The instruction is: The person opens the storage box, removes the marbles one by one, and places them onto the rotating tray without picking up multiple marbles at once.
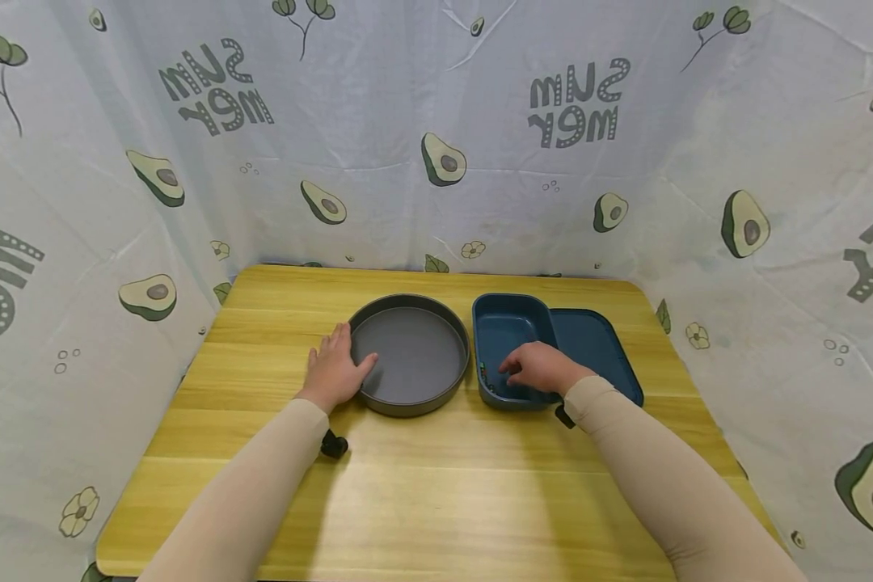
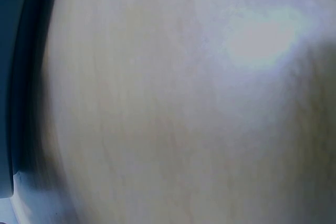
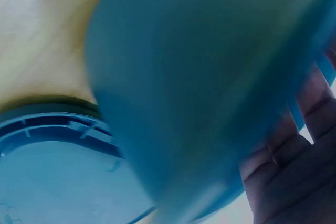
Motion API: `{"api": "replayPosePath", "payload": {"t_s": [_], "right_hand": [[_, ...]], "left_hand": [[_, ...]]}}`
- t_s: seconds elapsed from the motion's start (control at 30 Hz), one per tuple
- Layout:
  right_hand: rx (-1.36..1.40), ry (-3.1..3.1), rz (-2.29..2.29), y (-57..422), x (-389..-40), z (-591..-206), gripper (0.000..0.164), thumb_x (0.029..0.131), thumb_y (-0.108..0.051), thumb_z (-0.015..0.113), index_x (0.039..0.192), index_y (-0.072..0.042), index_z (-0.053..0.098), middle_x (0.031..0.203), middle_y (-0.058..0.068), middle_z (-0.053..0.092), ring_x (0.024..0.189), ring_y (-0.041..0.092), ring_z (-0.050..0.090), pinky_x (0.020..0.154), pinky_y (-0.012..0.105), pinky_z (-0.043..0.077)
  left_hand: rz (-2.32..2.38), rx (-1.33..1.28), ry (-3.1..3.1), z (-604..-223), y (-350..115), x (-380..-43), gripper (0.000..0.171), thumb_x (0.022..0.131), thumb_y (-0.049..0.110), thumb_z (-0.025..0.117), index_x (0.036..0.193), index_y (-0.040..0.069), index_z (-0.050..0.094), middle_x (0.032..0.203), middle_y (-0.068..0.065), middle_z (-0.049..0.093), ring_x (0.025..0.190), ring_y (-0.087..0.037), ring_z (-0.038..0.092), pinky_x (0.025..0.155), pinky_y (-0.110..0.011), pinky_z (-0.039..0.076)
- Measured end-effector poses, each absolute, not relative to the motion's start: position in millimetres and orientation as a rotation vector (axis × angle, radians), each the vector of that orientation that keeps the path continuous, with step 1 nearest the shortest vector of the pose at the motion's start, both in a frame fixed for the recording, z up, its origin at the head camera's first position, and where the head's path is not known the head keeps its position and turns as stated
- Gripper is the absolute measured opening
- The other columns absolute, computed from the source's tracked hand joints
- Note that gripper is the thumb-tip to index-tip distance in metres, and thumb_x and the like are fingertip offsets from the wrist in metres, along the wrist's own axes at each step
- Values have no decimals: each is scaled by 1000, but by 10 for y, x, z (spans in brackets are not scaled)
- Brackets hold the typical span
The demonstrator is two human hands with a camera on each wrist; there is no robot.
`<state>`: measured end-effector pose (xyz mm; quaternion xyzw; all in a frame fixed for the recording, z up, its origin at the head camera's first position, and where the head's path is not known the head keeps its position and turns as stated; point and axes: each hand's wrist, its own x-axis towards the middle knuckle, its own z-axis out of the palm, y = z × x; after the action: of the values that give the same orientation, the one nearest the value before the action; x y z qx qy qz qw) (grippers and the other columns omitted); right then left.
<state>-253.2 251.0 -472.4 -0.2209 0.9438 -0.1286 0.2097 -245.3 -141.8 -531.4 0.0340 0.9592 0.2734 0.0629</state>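
Observation:
A round dark grey pan (image 1: pixel 408 356) sits mid-table. My left hand (image 1: pixel 335 369) rests at its left rim, fingers straight and thumb reaching over the edge. To the right is a deep blue box (image 1: pixel 505 327), its outer wall (image 3: pixel 173 77) large and blurred in the right wrist view. My right hand (image 1: pixel 541 368) reaches into the box over its right rim, fingers loosely bent, with nothing visible between them. A few tiny coloured pieces (image 1: pixel 483 373) lie along the box's lower left side, near the fingertips. The right fingers (image 3: pixel 317 103) are partly hidden behind the box wall.
A flat blue lid (image 1: pixel 598 347) lies on the wooden table (image 1: pixel 422 501) to the right of the box, partly behind it. Its ridged rim also shows in the right wrist view. A printed avocado curtain (image 1: pixel 378 121) hangs around the table's back and sides.

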Motion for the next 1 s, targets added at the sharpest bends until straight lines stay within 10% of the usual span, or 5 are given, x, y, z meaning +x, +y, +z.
{"api": "replayPosePath", "payload": {"t_s": [1.0], "right_hand": [[-709,2581,-275,2567,-2524,-4929,16,90,-10,82,107,-11,83,103,2,79,91,17,73,81,34,62]], "left_hand": [[816,90,2901,-5258,-1380,-2417,95,106,60,49,170,4,7,177,-18,10,162,-49,13,129,-72,6]]}}
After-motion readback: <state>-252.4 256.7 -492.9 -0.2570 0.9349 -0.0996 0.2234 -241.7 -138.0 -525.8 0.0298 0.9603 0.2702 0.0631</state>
